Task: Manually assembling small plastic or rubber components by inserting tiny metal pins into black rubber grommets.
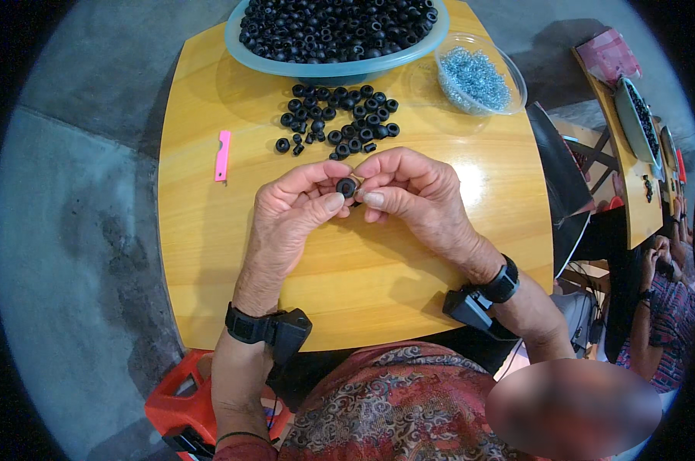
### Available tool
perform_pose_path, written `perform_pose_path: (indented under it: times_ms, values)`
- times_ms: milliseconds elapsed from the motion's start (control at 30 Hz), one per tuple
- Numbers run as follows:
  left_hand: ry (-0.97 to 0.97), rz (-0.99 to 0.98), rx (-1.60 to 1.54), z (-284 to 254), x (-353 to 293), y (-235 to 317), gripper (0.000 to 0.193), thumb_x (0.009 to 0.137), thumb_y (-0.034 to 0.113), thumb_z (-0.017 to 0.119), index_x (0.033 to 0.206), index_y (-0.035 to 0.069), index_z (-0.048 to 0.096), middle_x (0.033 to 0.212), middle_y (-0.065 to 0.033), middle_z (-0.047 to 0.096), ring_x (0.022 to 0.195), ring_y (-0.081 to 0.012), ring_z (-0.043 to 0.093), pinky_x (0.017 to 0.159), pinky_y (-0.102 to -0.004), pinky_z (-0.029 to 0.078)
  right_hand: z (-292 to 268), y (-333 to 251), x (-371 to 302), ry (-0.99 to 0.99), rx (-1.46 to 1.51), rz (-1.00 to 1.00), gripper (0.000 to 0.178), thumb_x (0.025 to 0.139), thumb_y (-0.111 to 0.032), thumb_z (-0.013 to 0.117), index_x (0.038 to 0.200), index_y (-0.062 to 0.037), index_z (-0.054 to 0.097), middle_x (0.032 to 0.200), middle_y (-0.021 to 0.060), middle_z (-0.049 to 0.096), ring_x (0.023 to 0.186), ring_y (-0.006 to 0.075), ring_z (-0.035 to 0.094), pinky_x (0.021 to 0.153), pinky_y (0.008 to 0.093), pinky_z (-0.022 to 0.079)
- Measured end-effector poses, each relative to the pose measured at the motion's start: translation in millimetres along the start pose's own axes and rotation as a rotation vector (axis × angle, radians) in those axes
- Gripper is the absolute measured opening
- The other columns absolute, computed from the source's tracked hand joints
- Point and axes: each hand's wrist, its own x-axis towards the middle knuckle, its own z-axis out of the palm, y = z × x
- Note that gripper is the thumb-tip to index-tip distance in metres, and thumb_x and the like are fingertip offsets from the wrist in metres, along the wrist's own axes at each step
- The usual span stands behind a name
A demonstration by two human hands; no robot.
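Over the middle of the table, my left hand (286,207) pinches a small round black part with a hole (346,187) between thumb and forefinger. My right hand (424,192) meets it from the other side, thumb and fingertips pressed together close against the part. Whatever lies between those right fingertips is too small to name. Just beyond my hands, several loose black ring-like parts (360,112) are scattered, with a few smaller black pieces among them. A large pale-blue basin (248,55) at the far edge is heaped with similar black parts.
A clear plastic bowl (519,83) of small shiny silvery pieces stands at the far right. On the left lies a slim pink tool (223,154). A red plastic chair (171,407) is at lower left. At right, another person sits by a second table (641,211) with a filled basin (626,115).
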Motion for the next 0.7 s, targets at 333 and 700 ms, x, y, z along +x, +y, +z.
perform_pose_path:
  times_ms: [333, 700]
  values:
    - [0.038, -0.091, -0.006, 2.7, -2.1, 2.0, 0.024, 0.084, 0.005, 0.063, 0.107, -0.002, 0.062, 0.086, -0.0068, 0.065, 0.075, -0.0120, 0.060, 0.073, -0.0239, 0.050, 2.6, -4.2, -0.5, -0.029, -0.310, -0.243, 0.017, 0.084, -0.005, 0.063, 0.100, 0.0005, 0.059, 0.083, 0.0046, 0.066, 0.078, 0.0100, 0.064, 0.071, 0.0230, 0.052]
    - [0.011, -0.081, 0.086, 7.1, -6.9, 5.1, 0.023, 0.085, 0.003, 0.061, 0.107, -0.003, 0.063, 0.089, -0.0085, 0.066, 0.076, -0.0132, 0.062, 0.072, -0.0249, 0.051, -3.8, -3.1, 3.8, -0.002, -0.684, -0.526, 0.027, 0.073, -0.011, 0.072, 0.097, -0.0051, 0.062, 0.074, 0.0068, 0.062, 0.065, 0.0195, 0.063, 0.057, 0.0281, 0.050]
